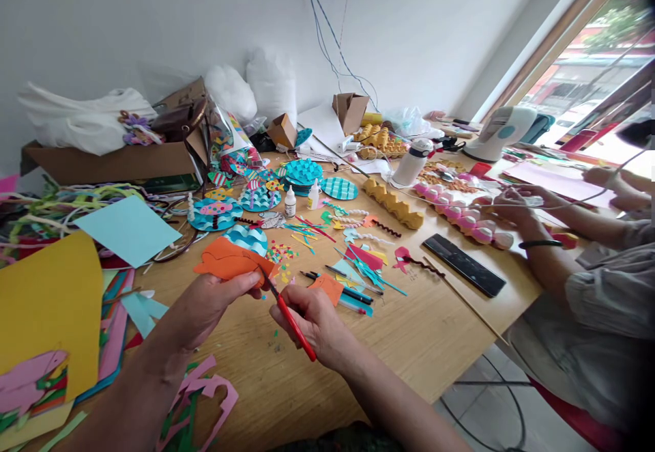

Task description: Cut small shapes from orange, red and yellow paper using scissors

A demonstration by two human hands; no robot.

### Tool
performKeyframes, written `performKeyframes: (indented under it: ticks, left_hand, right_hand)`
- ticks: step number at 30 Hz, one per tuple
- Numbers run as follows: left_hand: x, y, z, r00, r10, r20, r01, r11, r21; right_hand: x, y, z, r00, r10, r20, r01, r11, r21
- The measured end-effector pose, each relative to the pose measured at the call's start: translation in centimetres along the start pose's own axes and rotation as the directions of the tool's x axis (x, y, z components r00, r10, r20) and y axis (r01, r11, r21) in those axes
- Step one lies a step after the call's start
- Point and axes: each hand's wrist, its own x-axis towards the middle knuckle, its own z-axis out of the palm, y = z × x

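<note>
My left hand [217,305] pinches a sheet of orange paper [225,258] between thumb and fingers. A drawn outline curves across the paper. Red-handled scissors [294,329] are gripped in my right hand [310,315], their blades meeting the paper's right edge. Just beyond the paper lie blue wave-patterned paper discs [245,240] and a scatter of small coloured confetti [280,252]. To the right of the scissors are an orange paper scrap [327,288] and several pens [353,295]. Pink paper offcuts [225,390] rest below my left wrist.
A yellow sheet [51,302] and a light blue sheet [127,229] cover the left side. A black phone [463,264] and a thin wooden stick [468,302] lie at right. Another person's hands [516,206] work beside pink egg-carton strips [460,216]. A white bottle [412,162] stands behind.
</note>
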Motion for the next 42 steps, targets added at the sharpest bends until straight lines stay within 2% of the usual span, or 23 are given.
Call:
performKeyframes:
  ticks: [5, 9, 15, 22, 26, 42]
  left_hand:
    - [-0.12, -0.22, -0.24, 0.999, 0.017, -0.043, -0.019, 0.999, -0.03]
    - [-0.12, -0.42, -0.45, 0.997, 0.023, -0.077, -0.022, 1.0, 0.015]
    - [-0.17, -0.47, -0.31, 0.998, 0.041, -0.05, -0.036, 0.996, 0.084]
    - [-0.17, -0.14, -0.03, 0.997, 0.064, -0.053, -0.06, 0.995, 0.075]
    - [-0.16, 0.0, 0.07, 0.998, 0.026, -0.056, -0.023, 0.998, 0.053]
    - [0.06, -0.02, -0.25, 0.999, 0.035, -0.022, -0.034, 0.997, 0.076]
  right_hand:
    - [0.0, 0.12, 0.02, 1.0, 0.013, 0.005, -0.013, 1.0, -0.008]
    - [0.03, -0.03, 0.06, 1.0, 0.021, 0.008, -0.021, 1.0, 0.001]
    - [0.02, -0.38, -0.04, 1.0, -0.005, 0.02, 0.005, 1.0, 0.01]
    - [-0.05, -0.29, -0.2, 1.0, 0.0, 0.027, 0.0, 1.0, 0.02]
    - [-0.13, -0.33, -0.22, 0.999, -0.005, 0.031, 0.004, 1.0, 0.027]
    - [-0.23, 0.01, -0.35, 1.0, -0.014, 0.0, 0.013, 0.998, -0.064]
